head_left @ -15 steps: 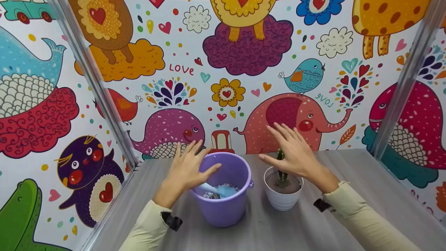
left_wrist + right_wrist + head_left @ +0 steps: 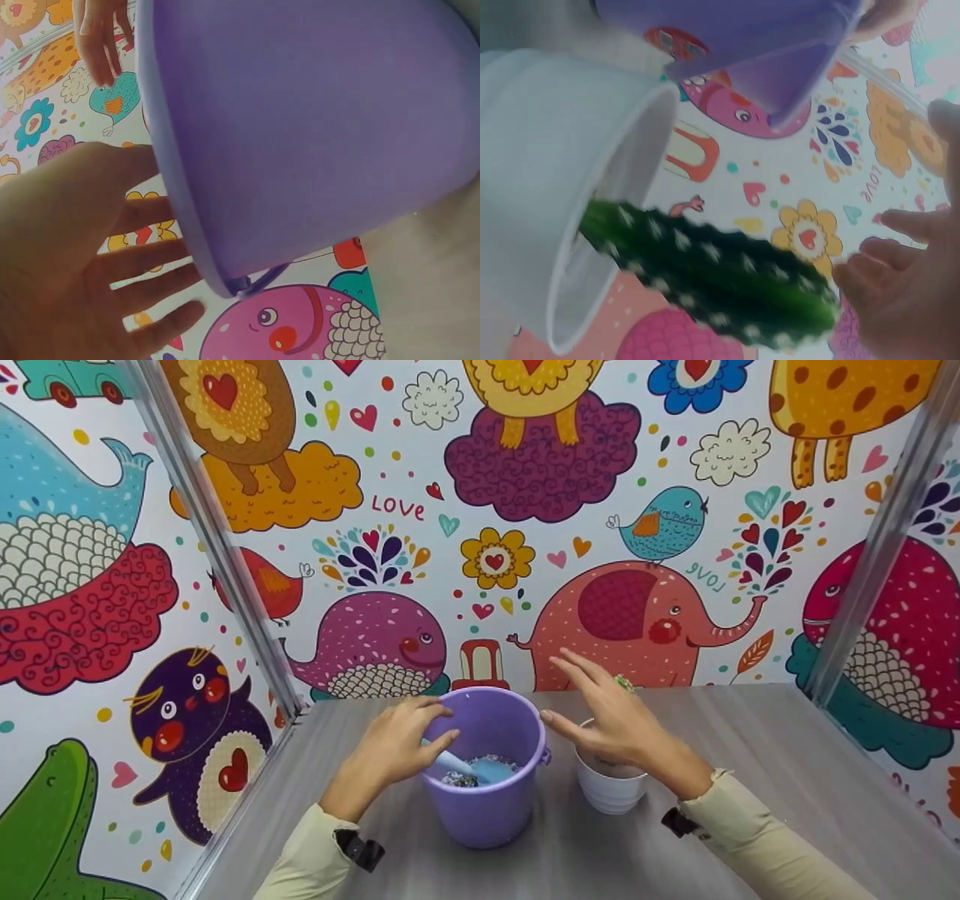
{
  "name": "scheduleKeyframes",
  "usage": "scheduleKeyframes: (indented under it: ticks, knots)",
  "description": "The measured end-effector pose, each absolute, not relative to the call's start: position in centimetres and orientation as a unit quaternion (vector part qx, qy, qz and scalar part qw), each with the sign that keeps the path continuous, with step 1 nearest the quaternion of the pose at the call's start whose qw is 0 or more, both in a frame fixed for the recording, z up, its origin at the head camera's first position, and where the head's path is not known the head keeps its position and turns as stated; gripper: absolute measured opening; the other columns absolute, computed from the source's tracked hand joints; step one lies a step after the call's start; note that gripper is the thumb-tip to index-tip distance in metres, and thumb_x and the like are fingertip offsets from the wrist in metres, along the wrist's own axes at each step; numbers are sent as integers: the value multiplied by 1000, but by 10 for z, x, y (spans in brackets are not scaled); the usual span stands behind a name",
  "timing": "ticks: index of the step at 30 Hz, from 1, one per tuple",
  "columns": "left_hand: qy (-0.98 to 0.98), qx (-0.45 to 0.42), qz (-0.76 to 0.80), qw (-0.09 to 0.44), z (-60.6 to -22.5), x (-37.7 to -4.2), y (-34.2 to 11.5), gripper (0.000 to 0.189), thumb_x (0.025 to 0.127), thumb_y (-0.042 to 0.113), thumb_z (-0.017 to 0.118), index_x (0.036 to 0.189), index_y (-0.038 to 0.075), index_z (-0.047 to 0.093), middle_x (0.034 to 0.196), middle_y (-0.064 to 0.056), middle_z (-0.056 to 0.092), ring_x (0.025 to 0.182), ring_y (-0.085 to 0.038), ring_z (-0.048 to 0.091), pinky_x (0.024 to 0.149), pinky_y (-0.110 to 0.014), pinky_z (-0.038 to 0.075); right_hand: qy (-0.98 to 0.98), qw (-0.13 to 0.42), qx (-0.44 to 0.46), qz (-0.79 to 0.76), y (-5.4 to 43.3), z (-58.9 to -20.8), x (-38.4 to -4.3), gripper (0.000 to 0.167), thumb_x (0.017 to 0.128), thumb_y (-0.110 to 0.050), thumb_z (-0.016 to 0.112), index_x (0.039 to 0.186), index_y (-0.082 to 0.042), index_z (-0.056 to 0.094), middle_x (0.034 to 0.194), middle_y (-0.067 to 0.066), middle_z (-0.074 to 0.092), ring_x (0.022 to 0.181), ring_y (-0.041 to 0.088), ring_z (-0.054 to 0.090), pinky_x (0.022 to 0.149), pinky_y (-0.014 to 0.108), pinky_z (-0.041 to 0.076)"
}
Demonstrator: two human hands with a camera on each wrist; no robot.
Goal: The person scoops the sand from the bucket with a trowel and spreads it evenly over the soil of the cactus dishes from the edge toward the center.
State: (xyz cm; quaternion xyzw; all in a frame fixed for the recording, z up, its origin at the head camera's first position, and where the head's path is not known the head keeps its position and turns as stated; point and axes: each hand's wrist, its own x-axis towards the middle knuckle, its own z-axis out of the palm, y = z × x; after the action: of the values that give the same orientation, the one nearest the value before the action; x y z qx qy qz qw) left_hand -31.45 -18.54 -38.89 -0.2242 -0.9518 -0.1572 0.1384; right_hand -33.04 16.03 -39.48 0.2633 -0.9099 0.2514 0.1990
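A purple bucket [image 2: 480,817] stands in the middle of the table, with a light-blue scoop [image 2: 491,770] lying on the speckled, grainy mix [image 2: 459,780] inside. My left hand [image 2: 390,742] hovers at the bucket's left rim, fingers spread and relaxed; the left wrist view has the fingers [image 2: 150,255] right beside the rim. To the right of the bucket is a white pot [image 2: 611,795] holding a spiny green cactus [image 2: 712,270]. Over this pot my right hand [image 2: 611,720] is held with straight fingers, hiding most of the cactus in the head view. Neither hand grips anything.
Behind the grey table [image 2: 735,750] rises a wall [image 2: 495,615] printed with cartoon animals. Metal posts [image 2: 225,547] mark the wall's corners. A dark strap device [image 2: 360,849] sits on each wrist.
My left hand has lowered, its fingers dropping toward the bucket's rim. The right hand has moved left and slightly down, now covering more of the cactus. The bucket and pot stay put.
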Motion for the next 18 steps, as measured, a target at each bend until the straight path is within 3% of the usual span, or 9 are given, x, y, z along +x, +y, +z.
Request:
scheduleKeyframes:
  ticks: [7, 13, 18]
  knots:
    - [-948, -242, -164, 129, -393, -314, -186, 29, 99, 31, 79, 121, 11, 80, 124, -10, 78, 120, -33, 71, 102, -57, 59, -906, 137, 271, 296, 146, -415, -327, 87, 98, -65, 70, 169, -28, 37, 178, -1, 33, 137, 28, 68, 108, 60, 56]
    - [-947, -249, -168, 116, -394, -315, -183, 23, 97, 23, 81, 116, 10, 81, 117, -12, 79, 111, -30, 72, 97, -53, 61, -909, 125, 256, 305, 139, -430, -327, 86, 99, -63, 69, 167, -18, 41, 174, 7, 41, 137, 31, 67, 111, 63, 53]
    - [-948, -248, -165, 108, -395, -316, -181, 21, 97, 21, 82, 114, 9, 81, 111, -10, 79, 104, -25, 71, 92, -48, 63, -889, 117, 267, 354, 133, -441, -332, 81, 102, -57, 69, 164, -10, 46, 164, 13, 55, 132, 34, 71, 105, 55, 58]
